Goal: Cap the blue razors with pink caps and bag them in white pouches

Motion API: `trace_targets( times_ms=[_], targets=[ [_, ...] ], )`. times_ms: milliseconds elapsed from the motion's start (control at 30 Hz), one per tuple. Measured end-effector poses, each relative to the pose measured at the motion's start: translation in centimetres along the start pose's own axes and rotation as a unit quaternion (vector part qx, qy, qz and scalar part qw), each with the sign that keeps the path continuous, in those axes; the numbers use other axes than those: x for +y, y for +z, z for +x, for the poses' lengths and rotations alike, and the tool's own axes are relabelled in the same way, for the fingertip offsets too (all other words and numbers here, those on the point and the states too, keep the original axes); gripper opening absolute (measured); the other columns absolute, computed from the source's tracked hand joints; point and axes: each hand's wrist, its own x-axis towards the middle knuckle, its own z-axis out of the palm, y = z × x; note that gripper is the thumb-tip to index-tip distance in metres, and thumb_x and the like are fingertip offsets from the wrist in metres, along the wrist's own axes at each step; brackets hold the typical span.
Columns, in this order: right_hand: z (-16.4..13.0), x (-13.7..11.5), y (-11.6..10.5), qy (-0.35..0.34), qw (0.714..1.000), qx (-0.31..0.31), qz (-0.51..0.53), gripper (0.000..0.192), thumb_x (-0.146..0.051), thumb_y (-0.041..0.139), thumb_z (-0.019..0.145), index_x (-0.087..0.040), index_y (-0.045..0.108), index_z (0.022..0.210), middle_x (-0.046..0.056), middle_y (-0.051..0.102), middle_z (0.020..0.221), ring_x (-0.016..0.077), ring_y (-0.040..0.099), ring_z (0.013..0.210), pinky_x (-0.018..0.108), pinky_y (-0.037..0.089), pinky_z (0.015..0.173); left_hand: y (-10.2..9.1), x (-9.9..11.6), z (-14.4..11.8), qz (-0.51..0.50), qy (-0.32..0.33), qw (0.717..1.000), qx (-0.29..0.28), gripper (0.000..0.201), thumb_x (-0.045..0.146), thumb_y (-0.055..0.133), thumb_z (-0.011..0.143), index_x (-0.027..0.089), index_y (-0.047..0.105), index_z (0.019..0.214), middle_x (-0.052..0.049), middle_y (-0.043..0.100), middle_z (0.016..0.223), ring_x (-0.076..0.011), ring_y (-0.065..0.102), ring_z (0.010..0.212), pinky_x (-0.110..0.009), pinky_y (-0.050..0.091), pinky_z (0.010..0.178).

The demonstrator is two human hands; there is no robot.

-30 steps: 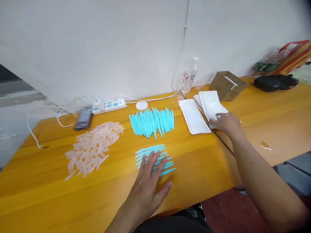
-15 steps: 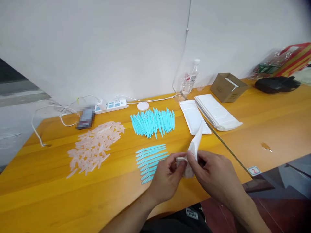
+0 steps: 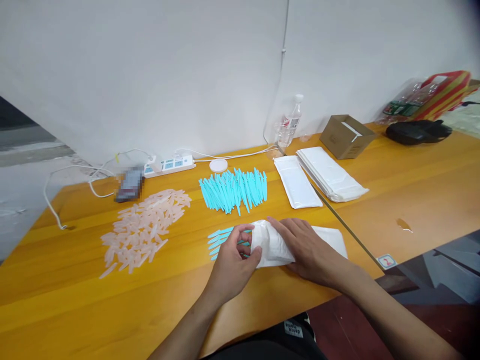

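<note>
- Pinching with the left hand [image 3: 233, 264] one end of a white, rectangular, plastic-looking envelope [image 3: 273, 250].
- Clasping its middle with the right hand [image 3: 309, 247].
- Holding it at 3 o'clock from slim turquoise plastic sticks [image 3: 219, 233] in a row.
- Facing a white envelope stack [image 3: 330, 172] at 1 o'clock.

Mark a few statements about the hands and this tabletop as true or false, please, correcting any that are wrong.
1. The left hand and the right hand both touch one white padded mailer. True.
2. The right hand touches the brown cardboard box. False: it is on the white padded mailer.
3. The pale pink pieces lie left of the piled turquoise sticks. True.
4. The piled turquoise sticks cover the pale pink pieces. False: they lie apart.
5. The brown cardboard box is open at the top. True.
</note>
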Motion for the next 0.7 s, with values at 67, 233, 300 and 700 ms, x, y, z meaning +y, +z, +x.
trace_targets(
  times_ms=[67,233,300,700],
  targets=[
    [-0.2,-0.1,0.1,-0.024,0.999,0.018,-0.019,0.1,-0.019,0.071,0.074,-0.023,0.019,0.16,0.016,0.058,0.126,0.0373,0.052,0.115,0.057,0.039,0.102,1.0,-0.1,0.1,0.008,-0.012,1.0,-0.012,0.058,0.032,0.071,0.086,0.024,0.045,0.136,-0.007,0.068,0.113,-0.0154,0.068,0.078,-0.026,0.052,0.065],
    [-0.6,0.0,1.2,-0.005,0.998,0.068,0.017,0.101,-0.026,0.073,0.074,-0.019,0.019,0.159,0.018,0.058,0.127,0.0365,0.054,0.112,0.058,0.041,0.099,3.4,-1.1,1.4,0.174,0.027,0.984,0.025,0.067,0.024,0.066,0.082,0.025,0.042,0.145,-0.005,0.072,0.1,-0.0223,0.068,0.084,-0.031,0.05,0.072],
    [-0.7,0.5,1.5,-0.004,0.995,0.089,0.047,0.088,-0.017,0.067,0.077,-0.024,0.028,0.155,0.014,0.061,0.12,0.0318,0.058,0.106,0.05,0.046,0.094,2.5,-1.3,2.3,0.231,0.025,0.972,0.039,0.071,0.032,0.07,0.081,0.023,0.044,0.146,-0.003,0.072,0.091,-0.022,0.067,0.079,-0.03,0.048,0.069],
    [1.4,4.6,2.3,0.015,0.996,0.052,0.076,0.07,-0.016,0.071,0.067,-0.022,0.051,0.134,0.011,0.058,0.113,0.0316,0.054,0.107,0.049,0.046,0.095,-4.3,0.3,8.2,0.584,0.111,0.803,-0.043,0.023,0.025,0.057,0.093,0.025,0.079,0.089,-0.007,0.071,0.096,-0.0242,0.067,0.089,-0.034,0.049,0.076]
  ],
)
